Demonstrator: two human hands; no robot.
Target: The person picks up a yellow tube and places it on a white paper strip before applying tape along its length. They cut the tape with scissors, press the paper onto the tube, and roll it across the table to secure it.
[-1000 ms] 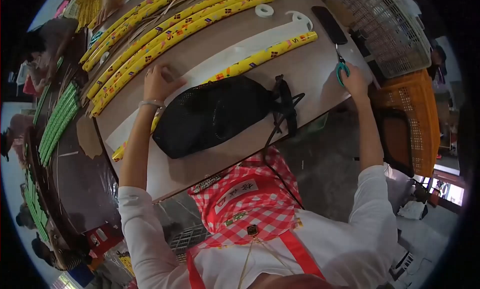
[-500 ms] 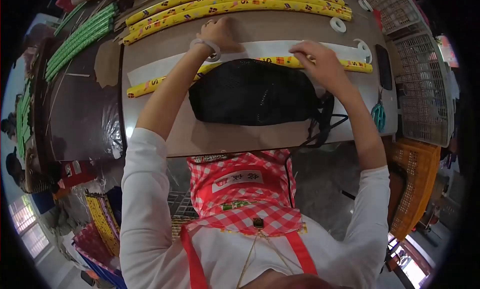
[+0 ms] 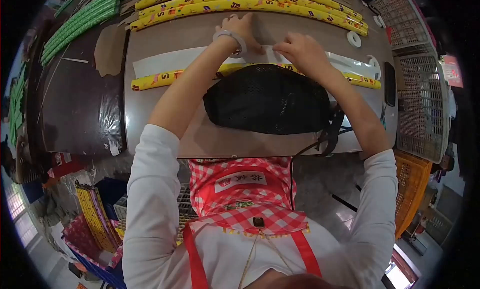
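My left hand rests at the far edge of a long white strip, its fingers bent and apart. Close to its right, my right hand has thumb and fingertips together over the same strip; what they hold, if anything, is too small to make out. A single yellow patterned roll lies along the near side of the strip. In front of it sits a black mesh bag with straps, hiding part of the roll.
Several yellow rolls lie at the table's back, green rolls at the left. Tape rolls, a phone and a wire basket are at the right. An orange crate stands below the basket.
My left hand has moved right and my right hand slightly left, so they are closer together. The whole view has shifted a little.
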